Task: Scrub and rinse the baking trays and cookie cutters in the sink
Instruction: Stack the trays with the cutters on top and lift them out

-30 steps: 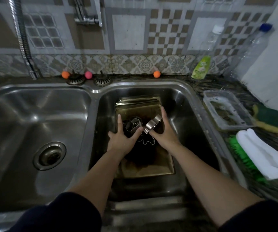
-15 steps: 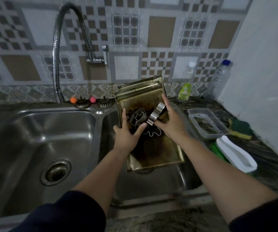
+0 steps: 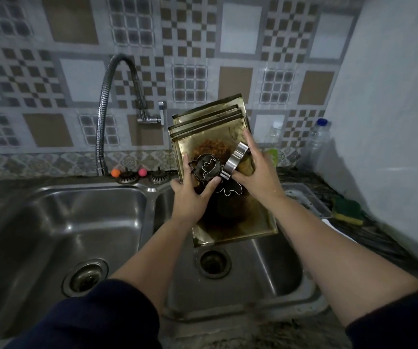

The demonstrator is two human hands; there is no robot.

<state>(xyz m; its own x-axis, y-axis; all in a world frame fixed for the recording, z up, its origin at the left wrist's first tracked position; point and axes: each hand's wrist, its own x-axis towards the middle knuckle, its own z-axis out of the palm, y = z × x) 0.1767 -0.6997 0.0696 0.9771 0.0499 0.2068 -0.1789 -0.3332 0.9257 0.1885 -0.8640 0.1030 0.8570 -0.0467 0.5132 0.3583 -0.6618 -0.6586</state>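
Stained baking trays (image 3: 230,217), stacked, gripped by left hand (image 3: 190,197) and right hand (image 3: 258,177).

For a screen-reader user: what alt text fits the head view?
Two hands, left hand and right hand, hold a stack of stained baking trays tilted above the right sink basin, pinning metal cookie cutters against the top tray; a faucet stands behind.

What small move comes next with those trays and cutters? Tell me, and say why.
Probably set the stack of trays back down in the right basin and lift the cookie cutters off first. Both hands, left and right, hold the tilted stack above the drain with the cutters pinned loose on top, and the faucet runs no water.
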